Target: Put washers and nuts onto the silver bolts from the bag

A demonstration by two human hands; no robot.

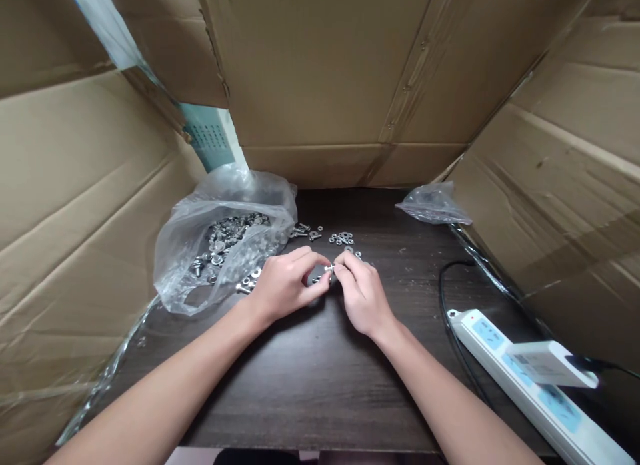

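Note:
My left hand (pixel 286 284) pinches a small silver bolt (pixel 329 269) between thumb and forefinger, above the dark table. From the other side, the fingertips of my right hand (pixel 364 293) close on the bolt's right end; whether they also hold a nut or washer is hidden. Just beyond the right hand lie loose nuts (pixel 343 238) with washers. Several bolts (pixel 302 230) rest behind the left hand. More bolts and washers (pixel 246 285) sit beside its wrist, partly covered by it.
An open clear plastic bag (pixel 175 252) full of metal fasteners stands at left. A smaller plastic bag (pixel 436 204) lies at the back right. A white power strip (pixel 515 378) with a plugged-in adapter (pixel 545 362) and black cable runs along the right. Cardboard walls (pixel 325 72) enclose the table (pixel 310 385).

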